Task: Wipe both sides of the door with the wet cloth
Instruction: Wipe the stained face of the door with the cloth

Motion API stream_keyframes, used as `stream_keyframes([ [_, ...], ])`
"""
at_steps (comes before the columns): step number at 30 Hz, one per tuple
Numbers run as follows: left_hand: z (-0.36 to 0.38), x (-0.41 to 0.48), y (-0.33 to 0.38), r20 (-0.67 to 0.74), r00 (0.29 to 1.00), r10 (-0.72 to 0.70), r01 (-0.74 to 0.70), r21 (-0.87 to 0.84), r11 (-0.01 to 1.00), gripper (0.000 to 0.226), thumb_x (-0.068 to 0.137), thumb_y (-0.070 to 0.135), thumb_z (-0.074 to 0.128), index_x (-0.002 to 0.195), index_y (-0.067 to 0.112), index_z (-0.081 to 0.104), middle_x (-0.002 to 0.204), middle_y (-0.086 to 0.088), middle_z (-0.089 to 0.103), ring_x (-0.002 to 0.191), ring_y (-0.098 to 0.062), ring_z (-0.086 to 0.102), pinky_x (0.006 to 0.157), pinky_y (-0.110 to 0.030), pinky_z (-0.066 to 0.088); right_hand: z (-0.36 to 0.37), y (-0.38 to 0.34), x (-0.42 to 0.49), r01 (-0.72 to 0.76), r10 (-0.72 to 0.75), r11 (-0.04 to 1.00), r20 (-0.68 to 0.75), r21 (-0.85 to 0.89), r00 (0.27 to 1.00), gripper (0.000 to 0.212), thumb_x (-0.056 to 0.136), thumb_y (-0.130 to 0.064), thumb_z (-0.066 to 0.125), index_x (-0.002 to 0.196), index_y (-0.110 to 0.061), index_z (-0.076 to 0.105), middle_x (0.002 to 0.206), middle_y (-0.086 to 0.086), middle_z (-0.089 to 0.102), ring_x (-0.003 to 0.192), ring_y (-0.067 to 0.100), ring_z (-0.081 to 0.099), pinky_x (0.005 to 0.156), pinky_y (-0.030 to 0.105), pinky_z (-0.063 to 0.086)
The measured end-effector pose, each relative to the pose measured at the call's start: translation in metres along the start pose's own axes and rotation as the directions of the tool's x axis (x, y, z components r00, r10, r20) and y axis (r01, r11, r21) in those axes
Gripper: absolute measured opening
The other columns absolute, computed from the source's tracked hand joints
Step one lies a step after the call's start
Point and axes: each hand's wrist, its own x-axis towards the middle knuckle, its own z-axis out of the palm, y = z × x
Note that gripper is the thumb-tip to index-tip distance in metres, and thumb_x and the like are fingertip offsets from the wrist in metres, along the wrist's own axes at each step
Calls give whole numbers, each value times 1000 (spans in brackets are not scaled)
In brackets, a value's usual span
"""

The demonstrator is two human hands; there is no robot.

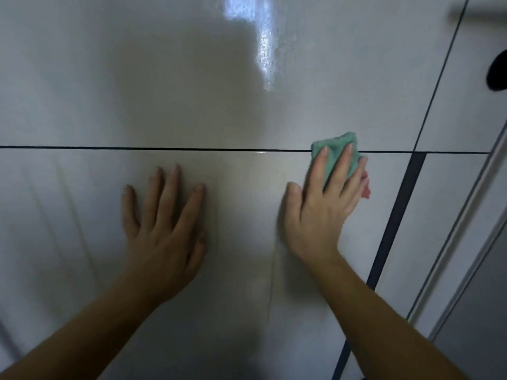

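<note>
Two hands lay flat on the glossy white door (192,78). The left hand (164,229) rested below the thin dark groove (137,147) that crossed the panel, its grip spread and holding nothing. The right hand (321,215) pressed the green cloth (336,152) against the door with straight fingers, thumb out to the side. The cloth sat right over the groove, toward the door's right edge, just beside a dark upright strip (397,215). A blurred handle (477,12) showed at the upper right corner.
</note>
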Motion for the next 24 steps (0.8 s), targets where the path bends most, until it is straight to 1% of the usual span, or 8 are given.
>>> stream_keyframes([
  [2, 0, -1, -2, 4, 1000, 12, -12, -18, 1000, 72, 92, 39, 47, 156, 8, 35, 167, -25, 14, 156, -44, 11, 118, -73, 9, 10, -25, -30, 187, -185, 982, 81, -13, 979, 64, 103, -46, 36, 159, -15, 27, 167, 14, 10, 153, 47, 6, 123, 64, 8],
  [5, -3, -2, -5, 5, 999, 38, -38, -52, 998, 73, 91, 39, 47, 157, 11, 33, 168, -23, 14, 156, -41, 13, 119, -71, 11, 14, -24, -57, 524, -514, 852, 181, -8, 838, 65, 100, -47, 51, 157, -25, 30, 167, 4, 15, 156, 37, 4, 124, 59, 7],
  [7, -8, -4, -14, -14, 998, 56, -57, -106, 993, 72, 91, 37, 48, 155, 10, 33, 167, -23, 17, 156, -39, 16, 120, -68, 16, 12, -18, -34, 448, -441, 892, 115, -50, 890, 62, 101, -44, 48, 157, -23, 30, 167, 6, 15, 155, 40, 10, 124, 57, 7],
  [9, -15, -10, -28, -35, 998, 60, -65, -149, 987, 70, 92, 34, 48, 155, 6, 33, 166, -26, 20, 156, -39, 17, 121, -63, 20, 11, -26, -5, 158, -158, 987, 15, -37, 987, 61, 104, -42, 37, 158, -17, 27, 166, 16, 15, 153, 47, 11, 124, 59, 7],
  [11, -21, -19, -46, -38, 999, 7, -13, -158, 987, 72, 93, 35, 47, 156, 4, 31, 165, -28, 19, 156, -42, 14, 123, -60, 18, 15, -53, -6, 16, -16, 1000, -30, 5, 999, 63, 105, -43, 31, 159, -13, 23, 166, 21, 12, 152, 50, 10, 123, 63, 8],
  [16, -21, -42, -88, -22, 968, -250, 248, -62, 967, 77, 92, 42, 45, 158, 5, 30, 167, -29, 10, 156, -44, 3, 122, -67, 7, 27, -89, -71, 517, -505, 856, 205, -5, 838, 66, 102, -49, 46, 159, -24, 24, 168, 7, 9, 156, 39, 0, 123, 60, 7],
  [22, -14, -49, -96, -59, 958, -282, 270, -155, 950, 75, 95, 41, 45, 159, 8, 26, 169, -23, 8, 157, -43, 0, 121, -70, 5, 26, -130, -24, 323, -321, 947, 82, -3, 943, 62, 104, -46, 37, 159, -18, 27, 166, 12, 8, 153, 47, 10, 124, 59, 4],
  [24, -16, -53, -100, -77, 957, -280, 259, -207, 943, 73, 96, 40, 45, 159, 7, 28, 169, -22, 12, 158, -39, 4, 123, -68, 8, 32, -134, -54, 493, -485, 870, 160, -14, 860, 65, 103, -48, 43, 159, -19, 27, 168, 11, 5, 154, 45, 7, 124, 60, 5],
])
